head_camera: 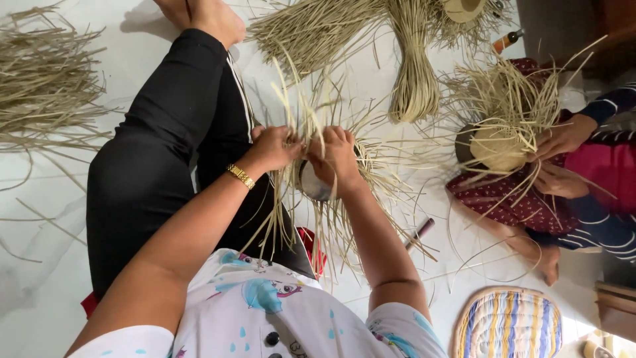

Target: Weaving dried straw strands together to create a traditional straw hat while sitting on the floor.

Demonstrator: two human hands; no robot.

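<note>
Seen from above, a person sits on a white floor [59, 265] with legs in black trousers [152, 152] stretched forward. Large loose heaps of pale dried straw strips [46, 79] lie on the floor to the left, and a tied bundle of the same pale straw [414, 73] lies ahead.

At the right, a second person in a dark red dotted skirt [510, 199] and a striped sleeve works with both hands [563, 139] on a rounded, half-woven straw piece [497, 146] with strips fanning out from it.

At the centre, the person's own two hands meet over a small woven straw piece with long loose strips [311, 132] radiating up and down from it. It sits between the hands, just above the lap, over a round dark form [311, 185] that shows under the right hand.

The left hand [275, 147], with a gold bracelet [241, 176] at the wrist, has its fingers curled closed, pinching strips at the piece's left edge. The right hand [336, 159] lies touching it, fingers [331, 136] bent down and closed over the top of the woven piece, pressing strips against it. The fingertips of both hands nearly touch at the centre of the weave.

Smaller things lie on the floor nearby: a round multicoloured striped woven mat [510, 325] at the lower right, and a slim dark stick-shaped tool [419, 232] just right of the right forearm.
</note>
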